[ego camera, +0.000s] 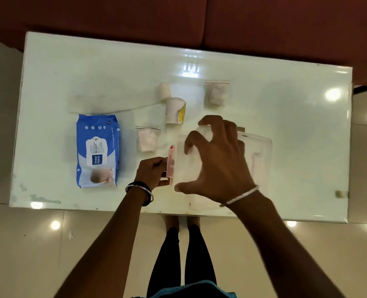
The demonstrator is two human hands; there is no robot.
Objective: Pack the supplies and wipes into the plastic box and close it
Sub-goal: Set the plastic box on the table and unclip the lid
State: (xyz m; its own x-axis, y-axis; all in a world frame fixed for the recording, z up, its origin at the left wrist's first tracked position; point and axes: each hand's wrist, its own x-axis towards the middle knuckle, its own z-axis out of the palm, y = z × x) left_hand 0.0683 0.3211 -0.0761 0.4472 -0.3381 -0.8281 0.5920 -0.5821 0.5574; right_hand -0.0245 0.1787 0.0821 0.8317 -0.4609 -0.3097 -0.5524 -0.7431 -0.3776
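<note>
Spread wide above the clear plastic box [262, 155], the right hand [221, 164] has fingers apart, gripping nothing that I can make out, while the left hand [153, 172] pinches the pink latch [170, 164] at the box's left end. Wipes pack [97, 150], bandage rolls [175, 110] and two zip bags [146, 138] lie unpacked on the glossy table [307, 117]. Pulling the latch with no hand steadying the box could skid it into the nearest bag.
</note>
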